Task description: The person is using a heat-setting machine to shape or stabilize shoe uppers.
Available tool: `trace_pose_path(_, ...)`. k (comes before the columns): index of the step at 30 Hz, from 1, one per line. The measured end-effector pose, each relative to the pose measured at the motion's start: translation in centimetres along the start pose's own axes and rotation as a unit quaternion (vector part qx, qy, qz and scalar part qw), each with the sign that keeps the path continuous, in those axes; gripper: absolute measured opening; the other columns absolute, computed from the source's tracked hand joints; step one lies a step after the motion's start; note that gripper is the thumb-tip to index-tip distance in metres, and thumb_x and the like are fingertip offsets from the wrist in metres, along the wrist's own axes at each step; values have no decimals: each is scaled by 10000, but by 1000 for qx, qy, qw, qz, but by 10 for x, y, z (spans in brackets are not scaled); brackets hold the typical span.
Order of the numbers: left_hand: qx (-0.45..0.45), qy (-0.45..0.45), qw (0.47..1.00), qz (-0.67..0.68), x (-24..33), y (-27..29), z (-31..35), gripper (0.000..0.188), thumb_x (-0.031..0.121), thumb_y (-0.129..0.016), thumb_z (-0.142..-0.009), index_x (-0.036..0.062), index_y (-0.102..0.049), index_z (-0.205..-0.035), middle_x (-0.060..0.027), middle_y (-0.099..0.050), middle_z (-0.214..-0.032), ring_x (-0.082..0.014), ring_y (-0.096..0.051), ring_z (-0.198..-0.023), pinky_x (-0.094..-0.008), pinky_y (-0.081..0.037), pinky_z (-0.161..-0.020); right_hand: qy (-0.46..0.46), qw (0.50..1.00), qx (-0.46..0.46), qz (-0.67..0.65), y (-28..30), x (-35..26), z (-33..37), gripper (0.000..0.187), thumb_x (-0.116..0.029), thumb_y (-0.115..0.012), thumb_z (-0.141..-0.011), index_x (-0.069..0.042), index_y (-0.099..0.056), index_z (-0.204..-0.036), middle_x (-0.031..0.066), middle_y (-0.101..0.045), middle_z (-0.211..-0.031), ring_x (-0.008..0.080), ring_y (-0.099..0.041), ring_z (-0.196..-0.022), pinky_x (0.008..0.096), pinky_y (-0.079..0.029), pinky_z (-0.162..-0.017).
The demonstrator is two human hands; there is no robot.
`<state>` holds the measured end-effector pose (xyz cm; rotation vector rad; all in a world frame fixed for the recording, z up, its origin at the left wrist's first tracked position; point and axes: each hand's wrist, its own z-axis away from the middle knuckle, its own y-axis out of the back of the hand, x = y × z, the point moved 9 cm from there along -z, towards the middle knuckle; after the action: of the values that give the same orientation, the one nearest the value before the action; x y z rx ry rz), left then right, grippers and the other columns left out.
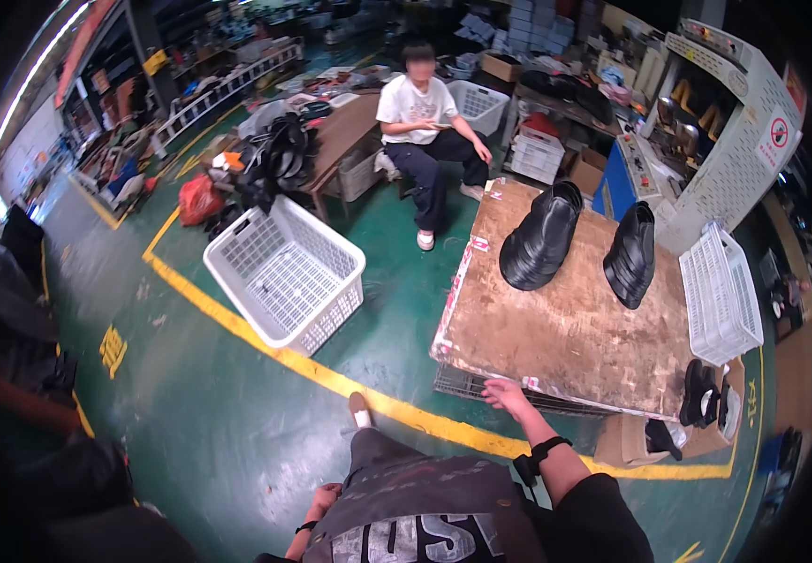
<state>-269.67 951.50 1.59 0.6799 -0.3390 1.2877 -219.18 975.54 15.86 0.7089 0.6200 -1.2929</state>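
The bare right hand hangs near the front edge of a brown wooden table; two ridged black leather stacks stand toward its far edge, a white plastic crate along its right

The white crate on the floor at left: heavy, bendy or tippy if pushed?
The white crate is probably light for its size, with openwork walls. Its straight sides suggest stiffness. With its broad base, it would likelier slide than tip.

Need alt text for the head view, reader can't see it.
The wearer's right hand is open near the edge of a worn table bearing two stacks of black shoe parts; the left hand hangs low. A white crate stands on green floor; a person sits beyond.
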Motion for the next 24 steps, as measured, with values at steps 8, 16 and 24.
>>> trace_pose_path(8,-42,29,998,22,228,142,-174,312,270,-512,-917,40,-575,-1118,-135,-676,-847,-220,-655,-631,-331,-522,-526,-42,986,129,-95,-5,-65,-85,308,-188,-543,-911,-48,-537,-1185,46,-649,-1000,114,-606,-774,253,-487,-665)
trace_pose_path(16,-24,-44,998,-29,475,206,-349,324,263,-505,-906,45,-552,-1142,-123,-663,-831,-206,-641,-638,-304,-498,-522,134,931,337,-40,78,-203,-144,292,-135,-557,-897,-39,-554,-1172,35,-639,-959,95,-581,-803,224,-465,-675)
trace_pose_path(24,-160,-50,974,-156,646,93,-469,296,259,-510,-919,48,-587,-1112,-103,-671,-830,-182,-646,-662,-285,-503,-519,240,670,665,227,179,-432,-122,372,-57,-587,-788,-41,-563,-1158,139,-593,-1097,320,-534,-1059,394,-398,-942)
